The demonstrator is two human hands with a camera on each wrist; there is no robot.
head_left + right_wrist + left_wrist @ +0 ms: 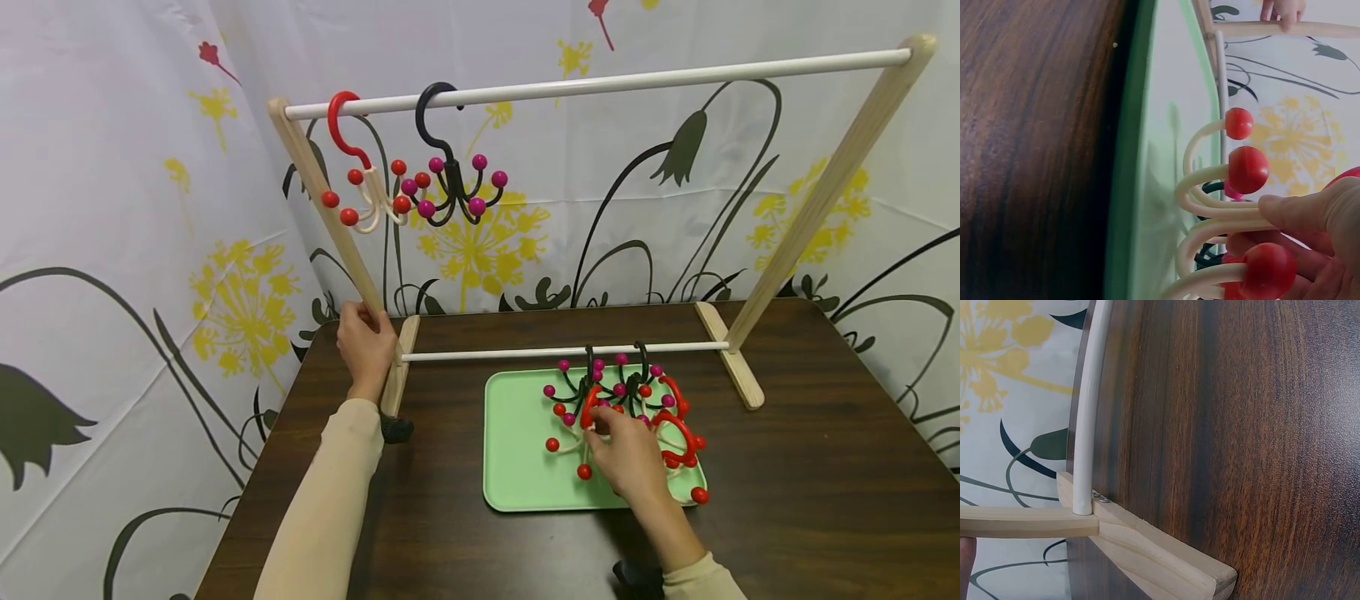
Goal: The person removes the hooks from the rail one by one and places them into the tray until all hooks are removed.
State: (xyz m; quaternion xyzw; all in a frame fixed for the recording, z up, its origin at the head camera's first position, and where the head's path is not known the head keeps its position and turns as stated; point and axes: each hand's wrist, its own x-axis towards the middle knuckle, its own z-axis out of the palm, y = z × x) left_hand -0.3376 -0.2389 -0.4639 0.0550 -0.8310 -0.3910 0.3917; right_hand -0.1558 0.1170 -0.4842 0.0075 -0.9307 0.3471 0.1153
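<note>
My left hand (366, 346) grips the left wooden post (341, 242) of a rack, low down near its foot. In the left wrist view only a sliver of that hand shows, beside the post. My right hand (630, 457) pinches a red-and-cream multi-arm hook (590, 407) by its stem, above the green tray (517, 487). Its curved cream arms end in red balls, clear in the right wrist view. Several other hooks lie on the tray: black ones with magenta balls (622, 359) and red-and-cream ones (678, 433), partly hidden by my hand.
A red-and-cream hook (349, 137) and a black hook (430, 125) with magenta balls hang at the left of the white top rail (600, 85). A lower white rail (487, 355) runs behind the tray. The right post (825, 200) stands on the dark wooden table (840, 500), before a flowered curtain.
</note>
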